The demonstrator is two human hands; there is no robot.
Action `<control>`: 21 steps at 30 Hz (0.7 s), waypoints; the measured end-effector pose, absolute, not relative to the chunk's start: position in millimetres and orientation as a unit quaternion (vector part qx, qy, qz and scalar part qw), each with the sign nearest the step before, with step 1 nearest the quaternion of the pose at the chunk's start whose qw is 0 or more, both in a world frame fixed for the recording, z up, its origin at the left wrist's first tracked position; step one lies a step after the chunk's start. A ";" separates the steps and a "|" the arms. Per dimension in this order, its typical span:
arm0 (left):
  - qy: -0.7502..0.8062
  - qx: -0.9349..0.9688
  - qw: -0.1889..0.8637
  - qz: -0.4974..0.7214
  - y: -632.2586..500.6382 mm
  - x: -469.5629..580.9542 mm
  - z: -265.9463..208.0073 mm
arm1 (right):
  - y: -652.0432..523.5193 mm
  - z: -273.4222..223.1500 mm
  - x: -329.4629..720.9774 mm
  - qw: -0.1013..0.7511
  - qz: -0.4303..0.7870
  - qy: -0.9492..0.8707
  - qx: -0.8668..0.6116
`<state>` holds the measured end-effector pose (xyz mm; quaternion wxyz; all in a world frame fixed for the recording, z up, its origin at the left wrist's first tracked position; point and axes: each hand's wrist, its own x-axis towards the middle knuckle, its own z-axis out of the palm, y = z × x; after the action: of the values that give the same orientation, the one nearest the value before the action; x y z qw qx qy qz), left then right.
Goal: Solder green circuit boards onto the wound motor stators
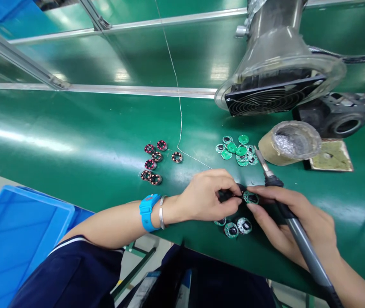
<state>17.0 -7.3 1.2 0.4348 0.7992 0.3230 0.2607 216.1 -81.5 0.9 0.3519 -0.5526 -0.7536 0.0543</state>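
Note:
My right hand (301,226) pinches a small round circuit board (251,197) between thumb and forefinger. A soldering iron (301,239) also lies in this hand, its metal tip pointing up and away from the board. Close against the board's left side, my left hand (210,194) is closed in a pinch. A small dark piece shows between its fingers, mostly hidden, so I cannot make out what it is. Thin solder wire (180,115) hangs from above and runs behind the left hand. Just below the hands lie several round boards (231,230), one partly covered.
Several copper-wound ring coils (150,164) sit left of the wire. A heap of green round boards (241,150) lies near a crusted cup (289,143) and a sponge tray (331,156). A fume fan (272,96) hangs low behind. A blue crate (25,239) stands lower left.

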 end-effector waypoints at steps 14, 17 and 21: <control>0.259 0.781 0.507 0.255 3.8 4.4 -4.6 | -77.7 -4.8 207.7 0.340 0.102 -0.775 -0.523; 0.213 0.840 0.423 0.266 4.7 2.5 -10.0 | -78.5 -7.1 210.0 0.333 0.098 -0.775 -0.528; 0.222 0.892 0.335 0.209 3.4 2.8 -7.3 | -77.9 -10.6 214.7 0.314 0.085 -0.777 -0.539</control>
<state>2.8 3.4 -7.3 0.3352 0.8915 0.2219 0.2086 214.7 -77.9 -10.6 0.3142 -0.5393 -0.7767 0.0848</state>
